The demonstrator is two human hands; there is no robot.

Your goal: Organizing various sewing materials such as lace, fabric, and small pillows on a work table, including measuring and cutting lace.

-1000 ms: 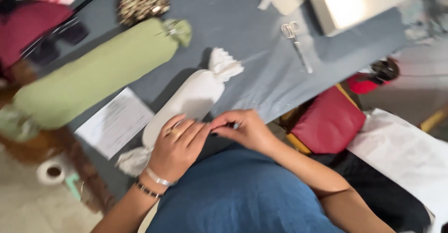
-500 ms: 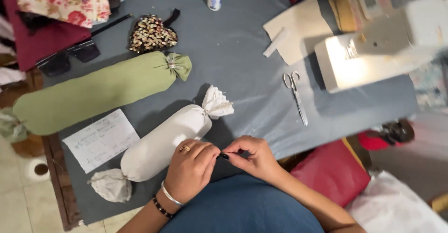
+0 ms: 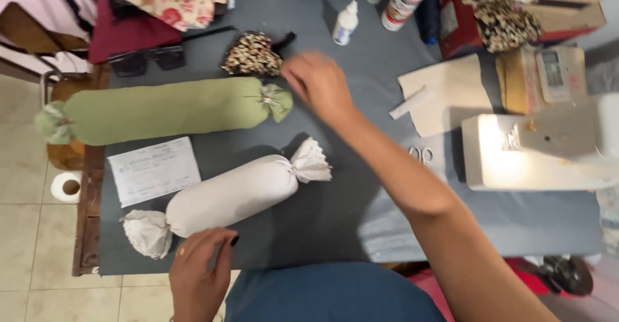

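The right hand was stretched far across the grey table cover, blurred by motion, so whether it was clenched or released cannot be told; nothing was seen in its grasp. It was nearest to the tied right end of the green bolster and to the speckled fabric pouch just beyond it. The left hand was kept at the near edge, fingers loosely curled and grasping nothing, just beside the white bolster (its gathered ends bunched like a wrapped sweet). A printed sheet was laid between the two bolsters at the left. Scissors were partly hidden behind the right forearm, near the white sewing machine at the right.
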